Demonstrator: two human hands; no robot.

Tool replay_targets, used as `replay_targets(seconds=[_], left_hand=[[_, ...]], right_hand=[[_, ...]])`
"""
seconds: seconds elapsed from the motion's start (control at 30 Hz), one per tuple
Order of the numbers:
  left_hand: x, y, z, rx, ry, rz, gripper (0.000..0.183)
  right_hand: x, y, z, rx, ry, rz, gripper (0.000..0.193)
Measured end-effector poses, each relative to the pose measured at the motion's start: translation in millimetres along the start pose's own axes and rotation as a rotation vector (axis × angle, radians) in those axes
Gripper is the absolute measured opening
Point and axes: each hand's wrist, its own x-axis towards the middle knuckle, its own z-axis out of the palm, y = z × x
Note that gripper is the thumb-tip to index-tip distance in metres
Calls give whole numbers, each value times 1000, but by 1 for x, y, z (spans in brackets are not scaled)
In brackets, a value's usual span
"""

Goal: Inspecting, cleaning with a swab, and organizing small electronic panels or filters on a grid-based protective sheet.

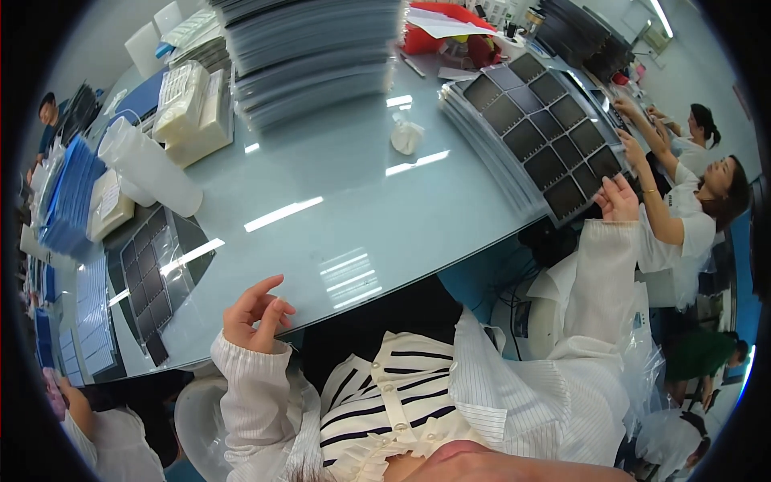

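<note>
My right hand (617, 201) is at the near right corner of a stack of clear trays, thumb and fingers closed on the edge of the top tray (554, 138). That tray carries rows of dark square pieces and lies tilted on the stack (491, 153) at the table's right side. My left hand (259, 315) hovers by the near table edge, fingers loosely bent and apart, with nothing visible in it. Left of it lies another clear sheet with dark squares (147, 281). A crumpled white wad (406, 136) sits farther back.
A tall stack of clear trays (313, 56) stands at the back of the glass-topped table (321, 241). White cylinders (165, 173), wrapped packs (189, 104) and blue-edged bundles (72, 193) crowd the left. Behind the right stack is a red bin (434, 28). Other people (679, 209) work at the right.
</note>
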Motion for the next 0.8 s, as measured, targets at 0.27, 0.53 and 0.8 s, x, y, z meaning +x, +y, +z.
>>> replay_targets(seconds=[0.27, 0.53, 0.8], left_hand=[[3, -9, 4, 25, -11, -49, 28], [2, -12, 6, 12, -12, -48, 29], [-1, -10, 6, -1, -6, -31, 29]], right_hand=[[49, 28, -11, -35, 33, 263, 7], [43, 35, 12, -87, 152, 219, 23], [24, 2, 36, -530, 213, -221, 55]])
